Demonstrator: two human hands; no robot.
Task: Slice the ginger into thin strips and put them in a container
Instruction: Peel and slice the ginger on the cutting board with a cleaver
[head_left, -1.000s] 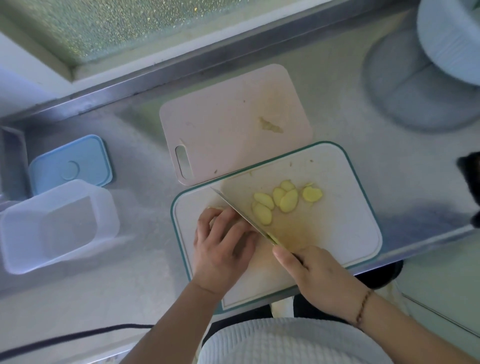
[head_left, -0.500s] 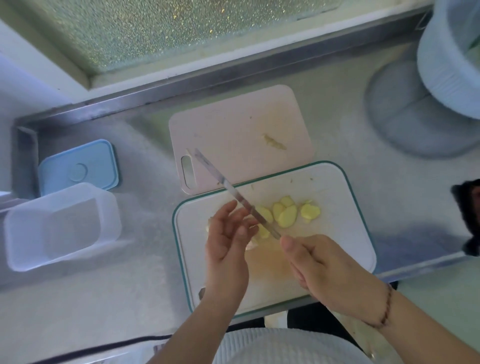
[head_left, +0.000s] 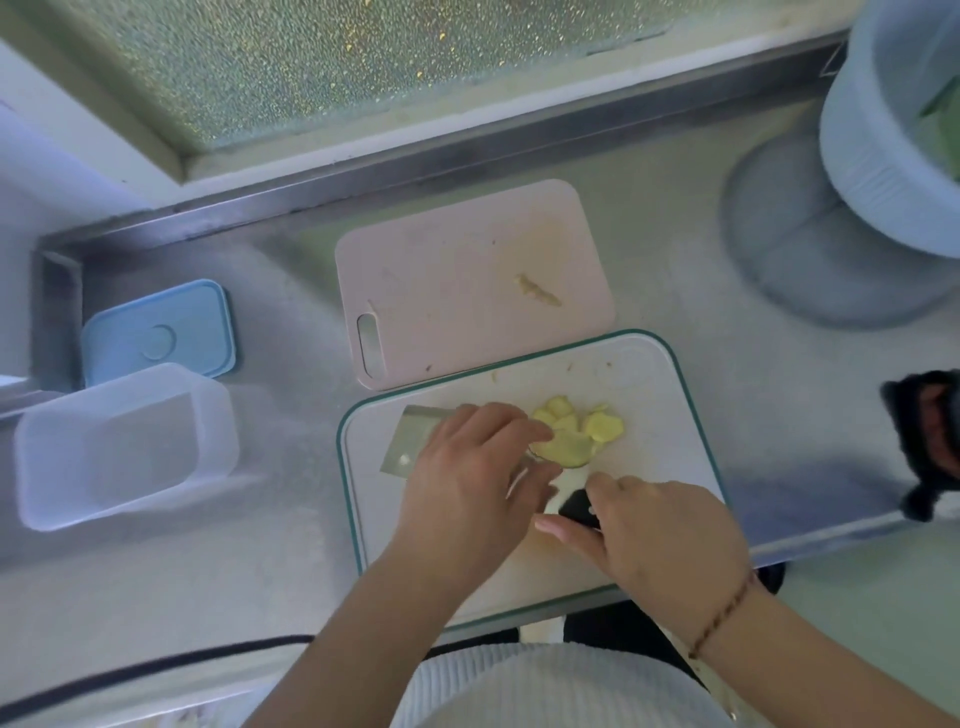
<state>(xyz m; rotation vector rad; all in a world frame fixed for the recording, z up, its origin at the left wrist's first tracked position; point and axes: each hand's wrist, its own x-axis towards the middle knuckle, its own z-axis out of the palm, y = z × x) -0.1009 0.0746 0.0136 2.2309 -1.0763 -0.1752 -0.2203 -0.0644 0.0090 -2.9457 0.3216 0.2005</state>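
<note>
Knife (head_left: 410, 441) now flat on board (head_left: 675, 415), left hand (head_left: 467, 478) over blade

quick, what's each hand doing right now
Left hand: open, fingers reaching onto the ginger slices.
Right hand: holding the knife by its handle.
</note>
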